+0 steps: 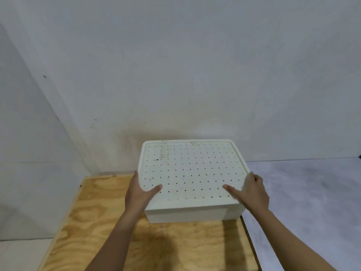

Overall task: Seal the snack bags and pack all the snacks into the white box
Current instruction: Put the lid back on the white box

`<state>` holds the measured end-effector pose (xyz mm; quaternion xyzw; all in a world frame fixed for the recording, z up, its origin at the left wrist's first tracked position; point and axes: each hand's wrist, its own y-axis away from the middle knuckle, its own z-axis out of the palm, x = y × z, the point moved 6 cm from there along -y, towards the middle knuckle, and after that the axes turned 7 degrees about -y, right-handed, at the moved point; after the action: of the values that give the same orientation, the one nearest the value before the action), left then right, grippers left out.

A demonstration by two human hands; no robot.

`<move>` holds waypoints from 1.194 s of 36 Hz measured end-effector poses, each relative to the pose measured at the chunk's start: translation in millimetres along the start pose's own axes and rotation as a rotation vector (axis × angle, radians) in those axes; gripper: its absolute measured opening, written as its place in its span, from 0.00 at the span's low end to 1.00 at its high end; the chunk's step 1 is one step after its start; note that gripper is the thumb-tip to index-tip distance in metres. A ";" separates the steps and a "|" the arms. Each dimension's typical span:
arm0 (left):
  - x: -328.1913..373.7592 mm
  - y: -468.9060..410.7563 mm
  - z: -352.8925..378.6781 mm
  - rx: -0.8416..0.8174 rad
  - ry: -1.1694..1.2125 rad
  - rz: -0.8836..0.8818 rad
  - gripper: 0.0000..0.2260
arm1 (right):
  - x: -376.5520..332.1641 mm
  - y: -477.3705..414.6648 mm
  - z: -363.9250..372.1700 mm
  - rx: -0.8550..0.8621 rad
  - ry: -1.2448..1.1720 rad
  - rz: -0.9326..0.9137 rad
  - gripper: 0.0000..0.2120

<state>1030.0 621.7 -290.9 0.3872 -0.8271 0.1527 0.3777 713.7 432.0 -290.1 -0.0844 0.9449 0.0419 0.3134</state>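
Between both hands point(195, 194) sits the white box point(192, 178)

Head view, forward and down

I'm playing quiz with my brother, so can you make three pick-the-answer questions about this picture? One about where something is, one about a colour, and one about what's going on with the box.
1. Where does the white box sit?
A. on the plywood table
B. on the floor
C. on a chair

2. What colour are the dots on the perforated lid?
A. red
B. dark
C. yellow

3. What state is the box in?
A. lid off
B. tipped on its side
C. lid on, a hand at each side

Answers:
1 A: the box rests on the plywood table.
2 B: the small holes look dark against the white.
3 C: the lid covers the box, with the left hand and the right hand on its near corners.
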 end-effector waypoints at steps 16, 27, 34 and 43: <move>4.4 -15.1 10.3 -0.062 -0.074 -0.004 0.45 | 3.9 -15.7 11.3 0.039 0.039 0.043 0.50; -3.4 -21.7 10.5 -0.099 -0.110 0.012 0.41 | 2.1 -18.3 13.4 -0.065 0.076 0.048 0.52; 10.8 -19.1 21.0 -0.050 -0.598 0.167 0.40 | -12.4 -13.4 24.7 -0.126 0.320 0.007 0.44; 29.0 -2.1 60.3 -0.197 -0.634 0.358 0.29 | -31.2 4.4 50.9 -0.205 0.275 -0.246 0.30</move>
<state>989.0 572.1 -309.7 0.2265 -0.9682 0.0083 0.1056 767.3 447.2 -312.0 -0.2356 0.9521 0.0874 0.1742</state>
